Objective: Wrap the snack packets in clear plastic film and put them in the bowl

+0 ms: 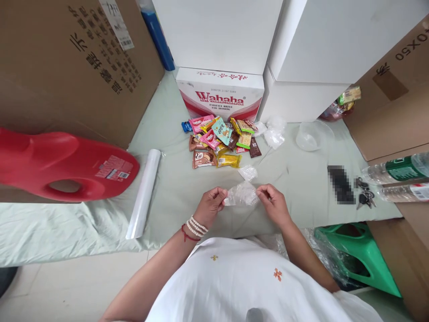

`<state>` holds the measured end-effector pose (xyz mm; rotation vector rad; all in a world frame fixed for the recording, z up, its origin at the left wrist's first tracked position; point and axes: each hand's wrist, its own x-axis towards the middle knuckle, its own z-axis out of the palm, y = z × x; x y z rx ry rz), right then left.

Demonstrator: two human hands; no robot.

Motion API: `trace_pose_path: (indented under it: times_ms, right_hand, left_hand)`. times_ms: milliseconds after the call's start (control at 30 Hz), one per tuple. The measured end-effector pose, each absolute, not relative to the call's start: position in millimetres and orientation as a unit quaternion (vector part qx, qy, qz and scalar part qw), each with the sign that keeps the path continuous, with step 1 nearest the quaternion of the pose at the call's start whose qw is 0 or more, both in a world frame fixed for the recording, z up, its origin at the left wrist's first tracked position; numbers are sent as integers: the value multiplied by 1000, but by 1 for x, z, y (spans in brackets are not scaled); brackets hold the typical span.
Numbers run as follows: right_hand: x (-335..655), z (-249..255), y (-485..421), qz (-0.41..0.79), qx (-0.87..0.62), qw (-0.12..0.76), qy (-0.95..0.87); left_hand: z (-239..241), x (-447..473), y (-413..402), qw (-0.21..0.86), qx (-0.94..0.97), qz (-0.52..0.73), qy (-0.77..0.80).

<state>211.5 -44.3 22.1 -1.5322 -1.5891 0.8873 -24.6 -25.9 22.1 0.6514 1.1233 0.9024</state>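
A small clear plastic bag point(241, 194) is stretched between my two hands, just above the front part of the table. My left hand point(212, 205), with a beaded bracelet and red cord at the wrist, pinches its left edge. The opposite edge is pinched by the fingertips of my right hand point(273, 202). Just beyond it lies another crumpled clear bag point(248, 172). Farther back is a pile of wrapped snacks point(221, 138) in pink, yellow, brown and green packets. More crumpled clear bags point(275, 132) lie right of the pile.
Behind the snacks stands a Wahaha carton point(219, 96). At left are a red jug point(70, 165) and a white roll point(144, 194). A clear plastic bowl point(307, 136), keys point(365, 194) and water bottles point(398, 170) sit at right. A green stool point(375, 259) is below the table edge.
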Motion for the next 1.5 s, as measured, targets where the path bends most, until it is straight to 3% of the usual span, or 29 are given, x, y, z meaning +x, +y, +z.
trace_pose_path:
  times_ms: [67,233,467,667,933,1133,1333,1500]
  right_hand:
    - [221,22,-44,332,-622,386,-595]
    - [211,32,-52,168,-615,427,-642]
    - [159,19,-47,327,-495,354,-723]
    - [177,13,-45,327,-545,390,-667]
    - [177,27,-55,327,-510,345,-717]
    - [187,28,-57,312,-517,352,-715]
    - [189,30,-63,271,-514,299,-757]
    - [186,36,-66,347,-505,332,-717]
  left_hand:
    - [21,-28,-25,703,278,413,507]
    - [23,-24,-28,707,273,420,499]
    - [20,-17,-35,678,319,411,519]
    - [12,-27,-36,641,326,426,548]
    - [24,-16,-39,582,470,405,526]
    - [20,-18,-39,618,430,398,524]
    - [27,-10,-44,518,534,406,531]
    - [27,-12,-43,544,515,409,520]
